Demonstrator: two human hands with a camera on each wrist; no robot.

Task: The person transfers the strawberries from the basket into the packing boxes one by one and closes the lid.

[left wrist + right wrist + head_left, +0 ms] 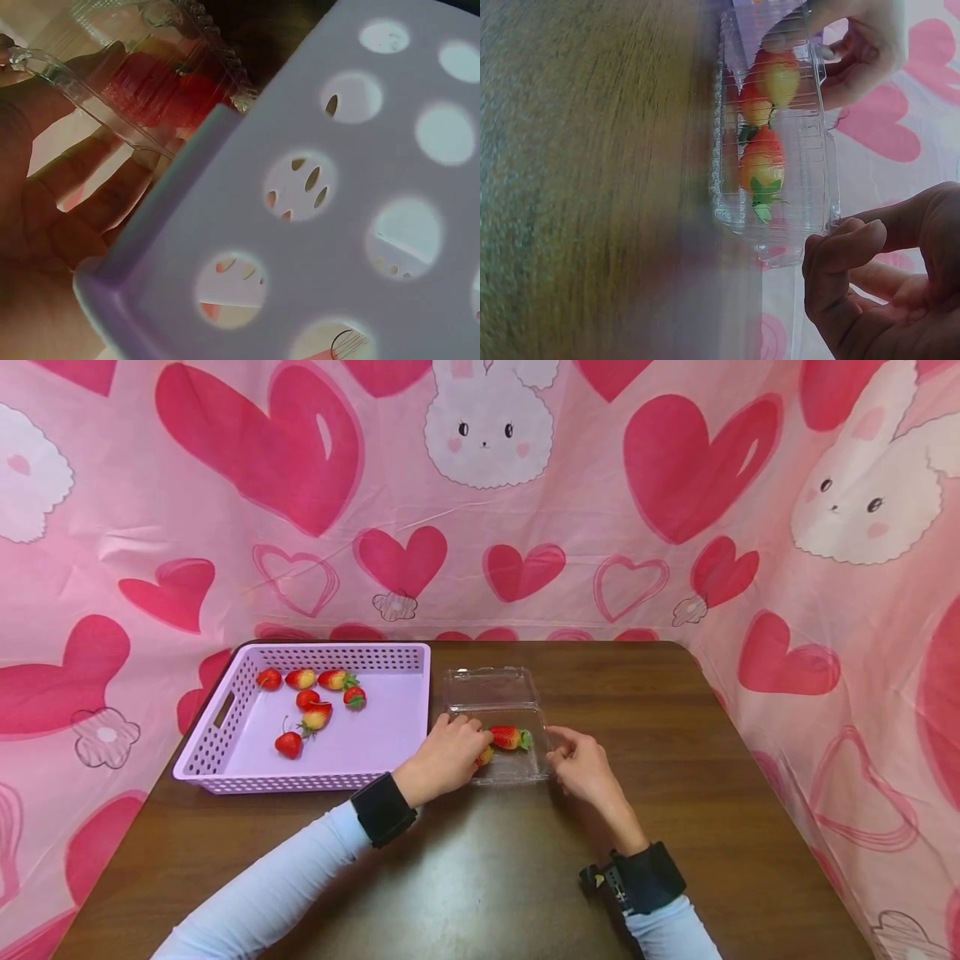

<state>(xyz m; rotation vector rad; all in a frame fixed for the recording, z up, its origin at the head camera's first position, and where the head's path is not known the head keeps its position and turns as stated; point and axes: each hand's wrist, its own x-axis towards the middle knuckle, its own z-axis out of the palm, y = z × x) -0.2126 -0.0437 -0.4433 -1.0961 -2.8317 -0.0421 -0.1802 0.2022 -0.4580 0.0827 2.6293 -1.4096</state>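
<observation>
On a brown table [480, 893], a lilac basket [382, 718] at the frame's left sits beside a clear box [517, 767] at center, apparently for easy reach. A person's right hand [588, 768] pinches the box's edge, seemingly to steady it; the left hand [447, 752] reaches in at strawberries [507, 737], though from here I cannot tell whether its fingers grip one. More fruit [318, 717] lies in the basket.

Table [480, 877]: we see dark brown wood grain across the lower middle of the head view.
Tray [375, 735]: we find it lilac, holed along its sides, lying flat at centre left.
Box [517, 768]: we see clear plastic near the centre, lid [491, 687] open at its far side, just right of the tray.
</observation>
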